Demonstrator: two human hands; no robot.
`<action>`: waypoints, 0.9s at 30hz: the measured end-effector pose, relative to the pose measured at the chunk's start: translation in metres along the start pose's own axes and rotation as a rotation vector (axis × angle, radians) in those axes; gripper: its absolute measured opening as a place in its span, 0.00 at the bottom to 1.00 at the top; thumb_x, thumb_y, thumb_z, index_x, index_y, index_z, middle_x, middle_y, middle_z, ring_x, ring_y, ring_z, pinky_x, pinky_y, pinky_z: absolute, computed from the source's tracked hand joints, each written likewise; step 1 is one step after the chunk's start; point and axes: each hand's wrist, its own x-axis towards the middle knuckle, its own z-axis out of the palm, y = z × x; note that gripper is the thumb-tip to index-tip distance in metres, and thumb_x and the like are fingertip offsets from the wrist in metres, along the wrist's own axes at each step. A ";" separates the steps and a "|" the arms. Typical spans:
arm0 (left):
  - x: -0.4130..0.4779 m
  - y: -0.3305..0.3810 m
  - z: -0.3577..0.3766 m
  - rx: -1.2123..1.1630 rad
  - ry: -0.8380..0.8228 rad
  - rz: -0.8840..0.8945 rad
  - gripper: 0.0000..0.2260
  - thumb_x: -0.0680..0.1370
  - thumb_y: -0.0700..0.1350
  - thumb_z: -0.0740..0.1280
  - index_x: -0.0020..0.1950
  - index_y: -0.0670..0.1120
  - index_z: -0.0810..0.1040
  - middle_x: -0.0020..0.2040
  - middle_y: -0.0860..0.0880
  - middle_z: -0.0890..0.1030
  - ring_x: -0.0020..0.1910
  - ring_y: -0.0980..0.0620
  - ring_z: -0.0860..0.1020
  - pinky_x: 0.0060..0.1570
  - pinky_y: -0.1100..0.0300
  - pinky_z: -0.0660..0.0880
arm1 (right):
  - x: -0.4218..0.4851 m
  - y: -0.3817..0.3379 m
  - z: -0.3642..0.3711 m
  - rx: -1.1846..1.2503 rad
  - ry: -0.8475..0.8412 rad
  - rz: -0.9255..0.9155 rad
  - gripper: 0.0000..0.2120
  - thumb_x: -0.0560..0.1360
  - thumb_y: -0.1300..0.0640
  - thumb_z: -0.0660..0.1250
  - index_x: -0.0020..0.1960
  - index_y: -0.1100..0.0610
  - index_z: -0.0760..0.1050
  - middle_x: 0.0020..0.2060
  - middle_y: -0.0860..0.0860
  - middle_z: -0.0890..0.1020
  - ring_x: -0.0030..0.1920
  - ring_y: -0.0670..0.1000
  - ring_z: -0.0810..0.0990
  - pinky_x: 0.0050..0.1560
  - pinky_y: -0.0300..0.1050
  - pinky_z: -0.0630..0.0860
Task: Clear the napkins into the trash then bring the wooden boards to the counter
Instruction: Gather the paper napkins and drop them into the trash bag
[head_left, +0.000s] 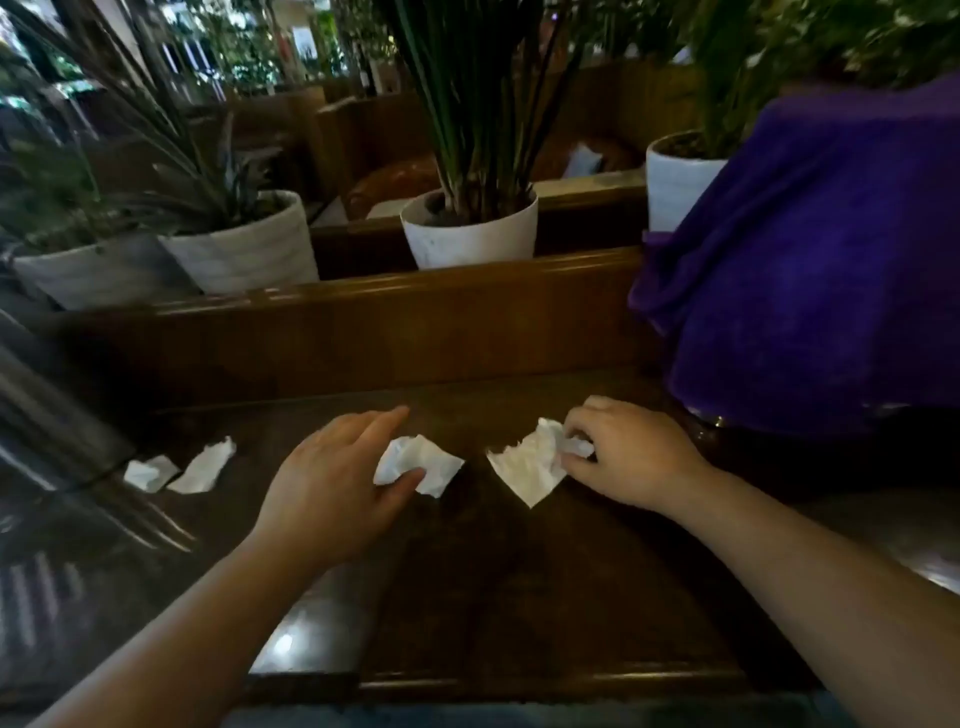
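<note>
Several crumpled white napkins lie on the dark wooden table (519, 597). My left hand (332, 478) pinches one crumpled napkin (421, 462) between thumb and fingers near the table's middle. My right hand (634, 452) grips the upper right corner of a flatter napkin (530, 467), which still rests on the table. Two more small napkins (150, 472) (205, 466) lie side by side at the far left. No wooden boards or trash bin are in view.
A wooden ledge (363, 312) borders the table's far side, with white plant pots (470, 234) (244, 249) (675, 176) behind it. A person in a purple garment (810, 260) sits at the right. Dark metal bars (67, 467) run along the left.
</note>
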 end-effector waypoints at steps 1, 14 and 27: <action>-0.003 -0.003 0.002 -0.018 0.005 -0.013 0.27 0.73 0.62 0.63 0.68 0.52 0.66 0.60 0.48 0.79 0.58 0.48 0.76 0.49 0.52 0.74 | 0.002 -0.001 0.002 -0.014 -0.001 0.006 0.14 0.74 0.41 0.62 0.54 0.47 0.74 0.49 0.44 0.74 0.42 0.43 0.73 0.34 0.41 0.67; -0.015 -0.049 0.025 -0.130 -0.018 -0.015 0.27 0.73 0.62 0.63 0.69 0.55 0.63 0.63 0.50 0.77 0.62 0.49 0.73 0.52 0.51 0.73 | 0.017 -0.028 0.034 -0.062 -0.102 0.213 0.08 0.74 0.41 0.64 0.49 0.43 0.72 0.49 0.44 0.71 0.44 0.43 0.70 0.37 0.43 0.68; 0.016 -0.084 0.069 -0.106 -0.284 0.079 0.19 0.76 0.58 0.60 0.65 0.54 0.69 0.63 0.50 0.74 0.58 0.51 0.72 0.51 0.55 0.73 | 0.004 -0.065 0.034 0.002 0.159 0.210 0.04 0.73 0.46 0.67 0.43 0.43 0.73 0.41 0.39 0.72 0.37 0.38 0.74 0.33 0.37 0.74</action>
